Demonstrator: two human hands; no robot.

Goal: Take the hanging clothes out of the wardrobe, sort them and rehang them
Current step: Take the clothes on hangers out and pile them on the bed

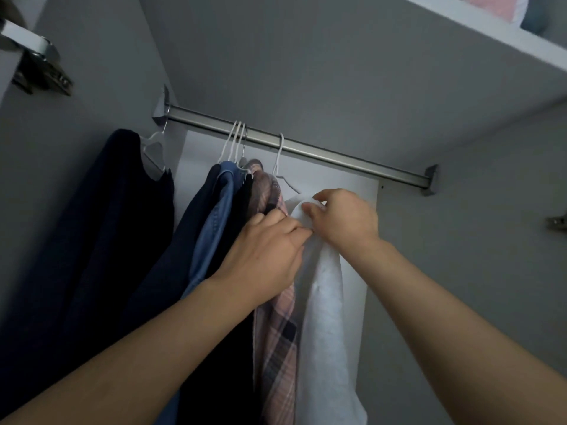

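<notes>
Soft white garment (325, 302) on a thin white hanger (280, 167) — both hands, left hand (264, 256) and right hand (343, 220), pinch its shoulder fabric with curled fingers — under the brushed-metal rail (306, 148).

We see grey wardrobe walls (306, 56) and a silvery metal rail (306, 148). Far left, a dark navy garment (92, 240) on a white hanger (153, 145). Next, another navy piece (196, 216), then a mid-blue denim shirt (217, 216), then something black (242, 204). Now we have a plaid shirt (276, 332), pink crossed with grey and dark stripes, and beside it a plain white garment (328, 317). Up on the shelf (460, 35), a touch of pink (491, 4).
</notes>
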